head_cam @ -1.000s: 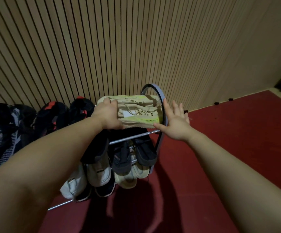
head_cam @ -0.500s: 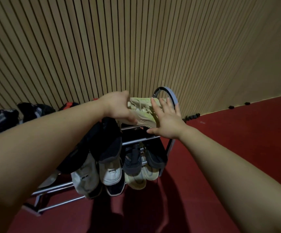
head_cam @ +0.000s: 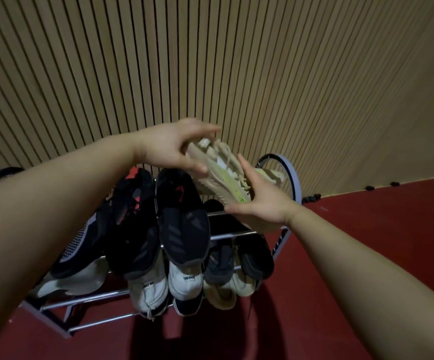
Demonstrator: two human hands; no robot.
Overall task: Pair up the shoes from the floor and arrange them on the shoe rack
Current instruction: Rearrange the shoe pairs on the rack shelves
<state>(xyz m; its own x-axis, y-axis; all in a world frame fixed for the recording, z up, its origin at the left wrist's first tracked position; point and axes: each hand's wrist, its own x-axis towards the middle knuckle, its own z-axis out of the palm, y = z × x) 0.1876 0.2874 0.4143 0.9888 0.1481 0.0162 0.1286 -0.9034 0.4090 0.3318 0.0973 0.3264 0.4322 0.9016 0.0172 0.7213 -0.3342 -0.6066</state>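
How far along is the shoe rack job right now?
Nearly finished, it seems. Done: a black pair and a white pair among others sit on the shoe rack. In hand: the left hand grips beige sneakers, the right hand braces them, above the rack's right end. Left: set them down; the visible floor shows no loose shoes.

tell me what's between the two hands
The beige sneakers with neon-yellow streaks, gripped by the left hand and braced by the right hand, in the head view.
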